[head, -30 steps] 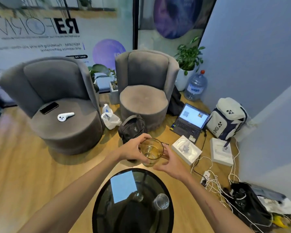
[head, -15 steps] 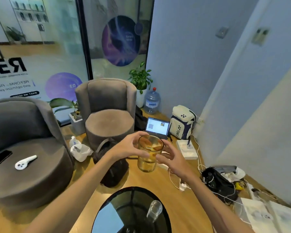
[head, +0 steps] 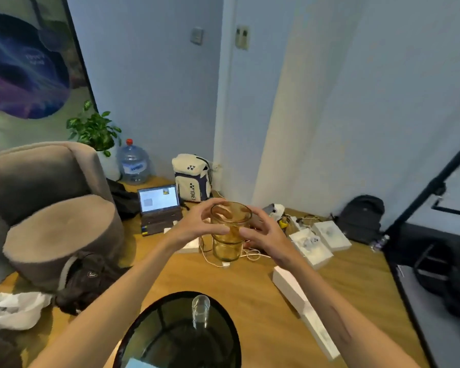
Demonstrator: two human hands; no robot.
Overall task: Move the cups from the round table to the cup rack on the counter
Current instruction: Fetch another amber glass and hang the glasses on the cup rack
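I hold an amber glass cup [head: 229, 244] upright in the air in front of me, above the wooden floor. My left hand [head: 197, 227] grips its left side, fingers curled around the rim area. My right hand [head: 263, 231] holds its right side with curled fingers. Below, at the bottom of the view, stands the round black glass table [head: 218, 341] with a small clear glass cup [head: 200, 310] on it. The cup rack and the counter are out of view.
A grey armchair [head: 53, 208] stands at left with a black bag [head: 88, 280] at its foot. On the floor lie a laptop [head: 160, 205], a white backpack [head: 193, 180], cables, white boxes [head: 314, 243] and a black backpack [head: 361, 217]. A dark stand [head: 436, 187] rises at right.
My view has swung to the right, away from the armchairs toward the wall corner. Both hands have kept hold of the amber cup and raised it slightly.
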